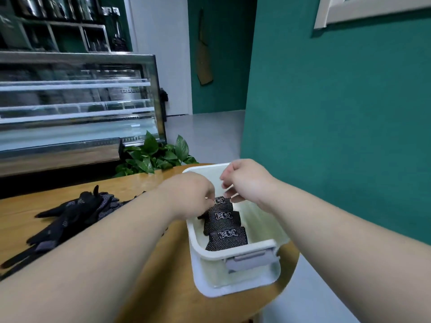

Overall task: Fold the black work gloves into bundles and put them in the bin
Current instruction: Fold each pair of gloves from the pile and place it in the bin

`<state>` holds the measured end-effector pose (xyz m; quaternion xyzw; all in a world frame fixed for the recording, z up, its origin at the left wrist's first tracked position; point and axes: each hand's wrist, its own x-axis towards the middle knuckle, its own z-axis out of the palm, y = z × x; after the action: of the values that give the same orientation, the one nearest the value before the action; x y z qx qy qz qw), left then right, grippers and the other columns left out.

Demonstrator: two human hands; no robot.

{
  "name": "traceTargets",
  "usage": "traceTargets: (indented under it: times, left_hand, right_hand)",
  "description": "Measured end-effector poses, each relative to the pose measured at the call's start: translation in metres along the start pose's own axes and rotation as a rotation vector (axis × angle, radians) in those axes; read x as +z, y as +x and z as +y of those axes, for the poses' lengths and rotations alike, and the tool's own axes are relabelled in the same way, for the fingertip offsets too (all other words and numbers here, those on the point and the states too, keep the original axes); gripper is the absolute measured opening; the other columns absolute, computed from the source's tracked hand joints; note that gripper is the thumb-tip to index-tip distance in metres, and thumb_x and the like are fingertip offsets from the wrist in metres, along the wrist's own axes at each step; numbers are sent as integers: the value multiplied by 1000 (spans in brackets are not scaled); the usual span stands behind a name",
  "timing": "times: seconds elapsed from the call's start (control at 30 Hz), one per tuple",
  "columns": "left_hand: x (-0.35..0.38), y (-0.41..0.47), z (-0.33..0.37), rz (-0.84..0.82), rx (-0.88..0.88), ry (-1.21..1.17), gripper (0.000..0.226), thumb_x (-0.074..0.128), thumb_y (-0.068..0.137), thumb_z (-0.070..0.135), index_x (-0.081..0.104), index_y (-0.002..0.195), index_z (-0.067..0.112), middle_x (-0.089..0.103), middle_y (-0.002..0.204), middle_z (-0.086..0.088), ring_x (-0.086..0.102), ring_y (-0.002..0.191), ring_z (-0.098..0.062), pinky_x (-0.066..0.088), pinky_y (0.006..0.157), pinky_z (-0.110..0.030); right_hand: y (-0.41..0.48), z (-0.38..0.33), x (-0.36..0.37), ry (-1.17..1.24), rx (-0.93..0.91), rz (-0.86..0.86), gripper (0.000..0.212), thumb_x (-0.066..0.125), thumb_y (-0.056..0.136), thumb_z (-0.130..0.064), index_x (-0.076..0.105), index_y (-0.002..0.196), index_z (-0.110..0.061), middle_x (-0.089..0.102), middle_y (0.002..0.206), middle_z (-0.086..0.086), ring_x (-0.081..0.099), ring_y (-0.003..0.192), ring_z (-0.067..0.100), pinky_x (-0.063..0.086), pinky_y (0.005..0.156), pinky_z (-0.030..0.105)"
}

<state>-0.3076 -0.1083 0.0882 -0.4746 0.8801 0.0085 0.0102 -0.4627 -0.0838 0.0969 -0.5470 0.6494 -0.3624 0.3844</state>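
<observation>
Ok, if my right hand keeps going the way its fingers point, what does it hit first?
Probably the farthest folded bundle in the white bin: the right hand hangs over it, fingers curled down toward its top edge. Depth is unclear; they may touch.

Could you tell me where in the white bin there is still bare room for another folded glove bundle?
Bare floor runs inside the white plastic bin along its right wall, beside the row of three folded black glove bundles. The left side is crowded by that row, the far end by the left hand and right hand.
</observation>
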Motion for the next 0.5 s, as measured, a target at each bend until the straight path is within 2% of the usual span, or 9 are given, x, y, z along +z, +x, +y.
traceTargets:
  times: [0.07, 0.13, 0.2, 0.3, 0.5]
  left_hand:
    - [-2, -28, -9, 107, -19, -49, 25, 55, 95, 42, 69, 111, 31, 65, 112, 6, 53, 112, -16, 45, 89, -29]
    - [2, -56, -20, 181, -35, -56, 26, 53, 95, 43, 68, 113, 32, 63, 112, 9, 50, 115, -15, 44, 94, -31]
    - [9, -90, -32, 233, -73, -58, 25, 52, 96, 44, 68, 110, 33, 62, 109, 11, 50, 112, -15, 43, 97, -32]
    - [23, -142, -48, 306, -169, -122, 24, 55, 94, 46, 70, 107, 33, 62, 108, 15, 50, 110, -12, 42, 98, -31]
    - [59, -240, -87, 380, -399, -254, 21, 56, 94, 45, 68, 105, 33, 59, 110, 20, 48, 110, -6, 40, 95, -26]
  right_hand:
    - [-16, -9, 9, -26, -90, 36, 18, 52, 90, -9, 63, 79, -17, 69, 77, 2, 70, 69, 24, 60, 76, 43]
    - [-35, -17, 23, -37, -196, 83, 17, 55, 88, -14, 63, 76, -23, 71, 75, -1, 71, 72, 23, 61, 73, 44]
    - [-58, -25, 42, -124, -332, 106, 16, 54, 87, -16, 62, 78, -27, 69, 76, -5, 63, 68, 18, 54, 62, 34]
    - [-91, -34, 80, -267, -518, 51, 13, 54, 88, -16, 60, 84, -26, 63, 80, -11, 55, 74, 10, 47, 68, 30]
    - [-125, -32, 172, -238, -535, -114, 10, 55, 90, -21, 61, 82, -24, 63, 77, -7, 54, 70, 8, 47, 68, 34]
